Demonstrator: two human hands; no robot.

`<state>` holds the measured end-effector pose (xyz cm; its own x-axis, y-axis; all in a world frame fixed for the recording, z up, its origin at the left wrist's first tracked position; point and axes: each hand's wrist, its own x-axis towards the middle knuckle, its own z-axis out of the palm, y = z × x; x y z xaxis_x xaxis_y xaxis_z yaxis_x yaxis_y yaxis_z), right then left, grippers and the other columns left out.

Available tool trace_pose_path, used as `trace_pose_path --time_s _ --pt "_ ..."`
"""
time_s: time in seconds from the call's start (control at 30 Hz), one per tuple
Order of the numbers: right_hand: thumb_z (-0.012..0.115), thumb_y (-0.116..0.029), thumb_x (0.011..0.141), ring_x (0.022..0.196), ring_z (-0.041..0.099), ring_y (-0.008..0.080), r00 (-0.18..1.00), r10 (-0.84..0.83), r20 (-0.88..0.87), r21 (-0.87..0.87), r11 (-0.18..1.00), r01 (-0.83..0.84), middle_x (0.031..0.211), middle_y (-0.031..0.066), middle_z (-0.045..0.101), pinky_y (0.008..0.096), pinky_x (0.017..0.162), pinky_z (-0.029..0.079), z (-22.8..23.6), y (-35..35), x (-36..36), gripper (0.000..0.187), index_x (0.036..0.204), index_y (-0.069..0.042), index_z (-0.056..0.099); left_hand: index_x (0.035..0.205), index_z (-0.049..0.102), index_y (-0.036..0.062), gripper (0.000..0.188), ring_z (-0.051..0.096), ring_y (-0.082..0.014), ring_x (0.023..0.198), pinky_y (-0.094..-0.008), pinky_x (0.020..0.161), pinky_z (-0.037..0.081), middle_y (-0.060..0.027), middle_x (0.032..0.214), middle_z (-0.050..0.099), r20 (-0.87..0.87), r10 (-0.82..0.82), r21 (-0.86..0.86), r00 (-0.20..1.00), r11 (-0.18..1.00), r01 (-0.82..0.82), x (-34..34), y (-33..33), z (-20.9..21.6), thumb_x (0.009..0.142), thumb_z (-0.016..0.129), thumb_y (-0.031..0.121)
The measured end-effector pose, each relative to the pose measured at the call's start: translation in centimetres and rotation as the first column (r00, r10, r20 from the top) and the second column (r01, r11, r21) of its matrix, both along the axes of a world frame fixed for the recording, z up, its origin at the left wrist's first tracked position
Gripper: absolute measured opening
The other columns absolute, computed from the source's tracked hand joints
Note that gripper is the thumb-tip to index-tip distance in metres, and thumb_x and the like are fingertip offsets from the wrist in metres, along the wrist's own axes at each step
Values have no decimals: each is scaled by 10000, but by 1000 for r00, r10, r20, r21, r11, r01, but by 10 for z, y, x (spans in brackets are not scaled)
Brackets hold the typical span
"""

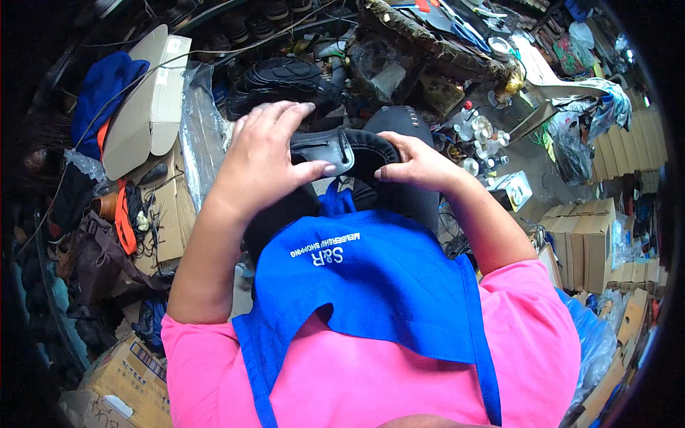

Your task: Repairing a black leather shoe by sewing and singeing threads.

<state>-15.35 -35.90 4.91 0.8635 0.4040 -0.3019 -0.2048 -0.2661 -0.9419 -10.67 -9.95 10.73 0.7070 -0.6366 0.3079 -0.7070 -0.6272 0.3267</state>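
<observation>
Above my lap, both hands hold a black shoe point(322, 152) with a smooth, shiny leather edge and a dark, soft-looking inside point(369, 152). My left hand point(265, 153) grips its left part, thumb pressed on the shiny edge and fingers reaching over the far side. On the right, my right hand point(415, 162) pinches the rim between thumb and fingers. Parts of the shoe are hidden behind both hands. A blue apron point(364, 278) covers my lap just below. Beyond my left hand lies another black shoe point(275, 78), showing a ridged sole.
Cardboard pieces point(139, 107) and clear plastic sheeting point(198, 135) lie to the left. Small bottles point(481, 135) cluster at the right, near stacked cardboard point(581, 232). A cluttered bench point(435, 39) with blue-handled scissors point(467, 30) stands at the far side. A printed carton point(128, 378) sits lower left.
</observation>
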Motion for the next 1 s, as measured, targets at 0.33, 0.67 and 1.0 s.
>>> trace_pose_path --time_s 0.33,0.67,1.0 --pt "668 -42 701 1058 539 137 989 122 -83 212 972 -102 1165 74 583 281 933 425 9 -2 5 664 1315 1 419 1070 605 29 597 640 -323 877 -380 803 491 -180 913 657 -511 -32 117 859 987 106 18 5 -11 599 791 346" --pt "739 -381 766 1231 422 245 981 -169 95 271 953 138 1343 149 439 371 1029 343 3 -1 -3 863 1409 -34 280 957 614 26 345 584 -102 749 -257 699 470 -16 805 627 -653 52 -132 755 974 -182 28 9 -36 698 770 191" --pt "698 -188 767 995 558 149 880 -472 -53 434 783 446 1082 72 602 294 916 420 -20 49 -2 530 1216 -7 482 1086 560 54 332 607 -172 858 -288 779 487 -72 991 624 -764 -640 -480 83 479 -735 1 -31 -77 905 575 332"
